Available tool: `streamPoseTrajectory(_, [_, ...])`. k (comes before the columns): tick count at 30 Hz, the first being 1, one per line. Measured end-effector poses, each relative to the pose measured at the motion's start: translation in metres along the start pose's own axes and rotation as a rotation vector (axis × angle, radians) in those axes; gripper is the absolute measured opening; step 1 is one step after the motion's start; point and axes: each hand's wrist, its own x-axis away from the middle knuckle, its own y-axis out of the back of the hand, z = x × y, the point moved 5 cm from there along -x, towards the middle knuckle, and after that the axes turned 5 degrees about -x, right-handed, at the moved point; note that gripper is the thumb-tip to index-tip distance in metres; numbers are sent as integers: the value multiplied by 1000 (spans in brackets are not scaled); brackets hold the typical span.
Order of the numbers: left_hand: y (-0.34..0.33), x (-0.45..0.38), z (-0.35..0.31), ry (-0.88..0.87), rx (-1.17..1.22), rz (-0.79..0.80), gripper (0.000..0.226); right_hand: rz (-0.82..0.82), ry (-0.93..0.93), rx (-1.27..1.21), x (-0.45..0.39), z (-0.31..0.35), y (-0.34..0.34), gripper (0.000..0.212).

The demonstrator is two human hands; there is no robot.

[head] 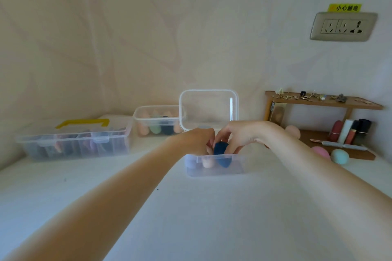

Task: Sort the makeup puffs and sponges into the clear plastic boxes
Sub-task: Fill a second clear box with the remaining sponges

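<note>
Head view: my right hand (237,136) pinches a dark blue sponge (221,152) over the near clear box (214,165); my left hand (196,141) curls beside it, grip unclear. A pink sponge (320,152) and teal sponge (339,156) wait unsorted, I judge.

From my feed, a wall socket plate (343,26) sits at two o'clock on the pale wall (148,38), with a yellow warning sticker (344,8) touching its top edge. At three o'clock I see a small wooden shelf (324,103) standing on the white worktop (191,218), its top board scattered with small trinkets (305,96) too blurred to name. Under that board, several upright cosmetic tubes (347,133) stand close together, and a slim grey stick (343,146) lies just in front of them.
</note>
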Motion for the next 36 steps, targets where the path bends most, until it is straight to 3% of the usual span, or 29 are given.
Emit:
streamPoseTrajectory(4, [1, 1, -1, -10, -4, 4, 32, -116, -22, 220, -4, 1, -7, 55])
streamPoseTrajectory(7, [0, 0, -2, -32, 7, 15, 33, -175, 36, 221, -6, 1, -11, 42])
streamPoseTrajectory(10, [0, 0, -2, -39, -31, 20, 32, -145, 26, 206, -5, 2, -9, 47])
streamPoseTrajectory(21, [-8, -10, 9, 12, -16, 51, 39, -219, 58, -397, 16, -7, 26, 23])
streamPoseTrajectory(24, [-8, -9, 10, 18, 4, 43, 38, -137, 15, -192, 17, 1, 20, 22])
streamPoseTrajectory(27, [-6, -8, 8, 10, 21, 31, 36, -54, -14, 30, 8, 8, 8, 34])
streamPoseTrajectory(33, [-5, -6, 6, -14, 57, 13, 38, -81, -11, 277, -12, 4, -7, 30])
streamPoseTrajectory(36, [-5, -7, 7, -8, 62, 17, 38, -104, -18, 276, -15, 2, -10, 34])
